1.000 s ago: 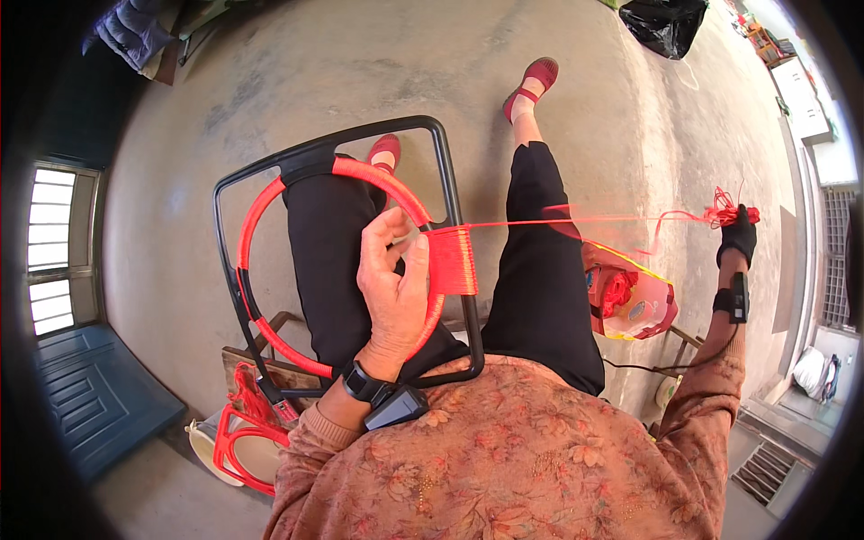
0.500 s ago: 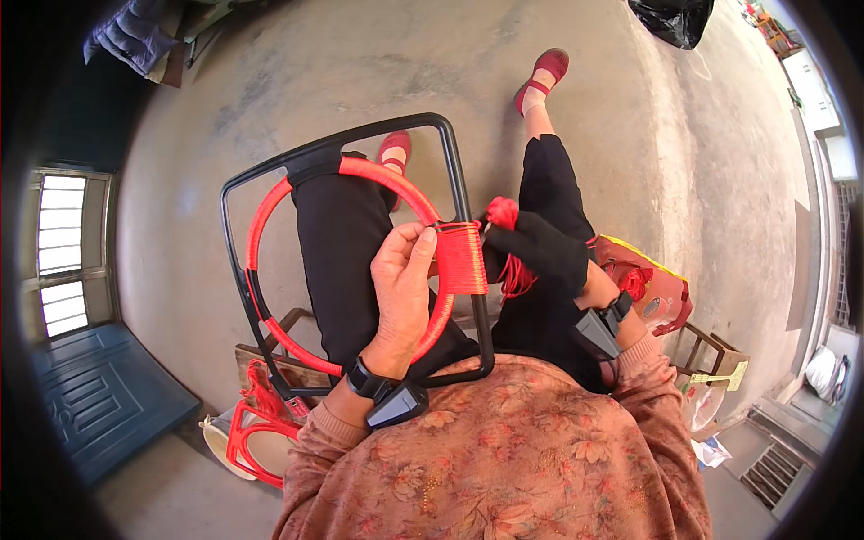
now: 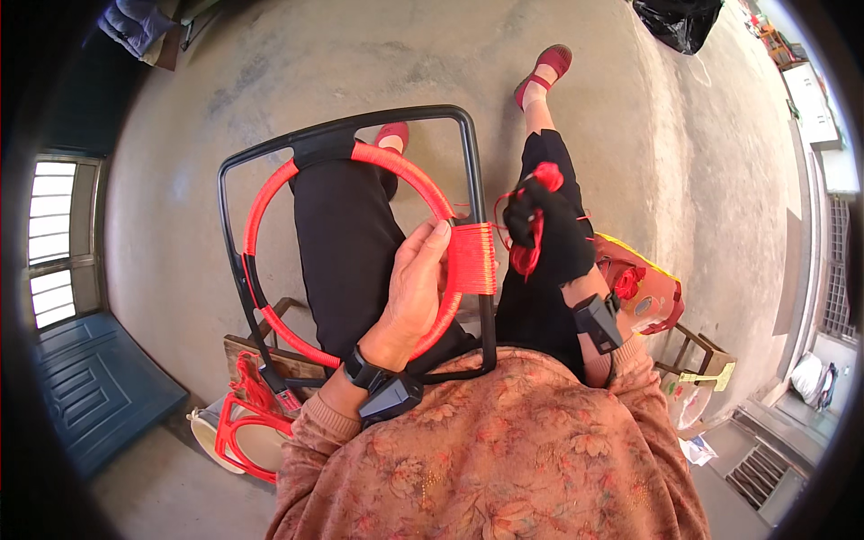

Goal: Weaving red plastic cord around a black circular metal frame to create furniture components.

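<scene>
My left hand point(image 3: 416, 290) was bare and closed on the red-wrapped ring point(image 3: 360, 162), fingers stretched along its right side where it met the black frame point(image 3: 472, 171). Just past my fingertips sat a tight band of red cord windings point(image 3: 472, 259) that bound ring and frame together. My right hand point(image 3: 551, 232), in a black glove, was closed around a bunch of loose red cord point(image 3: 526, 256) just beside that band, to its right. The ring lay inside the rounded black frame, which rested across my lap over my black trousers; the ring's upper arc was fully wrapped in red, and a black sleeve covered the frame's top left corner. A yellow and red box point(image 3: 650, 290) sat close beyond my right wrist. At my lower left, a red wire piece point(image 3: 236, 430) lay by a wooden stool point(image 3: 241, 346), on the concrete floor point(image 3: 270, 81).
</scene>
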Demonstrator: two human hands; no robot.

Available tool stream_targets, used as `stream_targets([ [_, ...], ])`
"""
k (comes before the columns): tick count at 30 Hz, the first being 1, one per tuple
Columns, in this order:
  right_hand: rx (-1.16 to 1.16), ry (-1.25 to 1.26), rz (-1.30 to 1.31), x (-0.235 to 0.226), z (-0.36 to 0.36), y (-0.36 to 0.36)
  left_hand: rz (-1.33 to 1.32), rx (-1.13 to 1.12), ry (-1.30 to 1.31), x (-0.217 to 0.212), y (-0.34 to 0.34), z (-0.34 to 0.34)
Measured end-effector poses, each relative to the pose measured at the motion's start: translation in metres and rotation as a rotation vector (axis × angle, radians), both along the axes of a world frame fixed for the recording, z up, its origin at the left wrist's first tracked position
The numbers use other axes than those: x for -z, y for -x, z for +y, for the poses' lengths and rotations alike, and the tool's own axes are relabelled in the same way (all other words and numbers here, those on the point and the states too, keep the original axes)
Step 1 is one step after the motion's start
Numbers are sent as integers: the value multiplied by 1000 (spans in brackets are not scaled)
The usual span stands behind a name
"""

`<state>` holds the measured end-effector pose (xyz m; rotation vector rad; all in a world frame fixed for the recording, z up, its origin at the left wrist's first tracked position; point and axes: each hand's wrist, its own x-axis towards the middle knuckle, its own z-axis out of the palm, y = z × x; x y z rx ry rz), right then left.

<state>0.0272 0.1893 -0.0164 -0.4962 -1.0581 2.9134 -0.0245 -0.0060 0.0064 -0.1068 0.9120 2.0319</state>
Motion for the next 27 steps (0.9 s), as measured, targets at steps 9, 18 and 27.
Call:
stream_targets([
  [9, -272, -721, -322, -13, -15, -7, 189, -98, 201, 20, -4, -4],
  [18, 4, -227, -263, -6, -4, -15, 309, -213, 265, 21, -6, 3],
  [27, 177, -624, -447, -36, 85, -66, 717, -373, 433, -21, 12, 2],
])
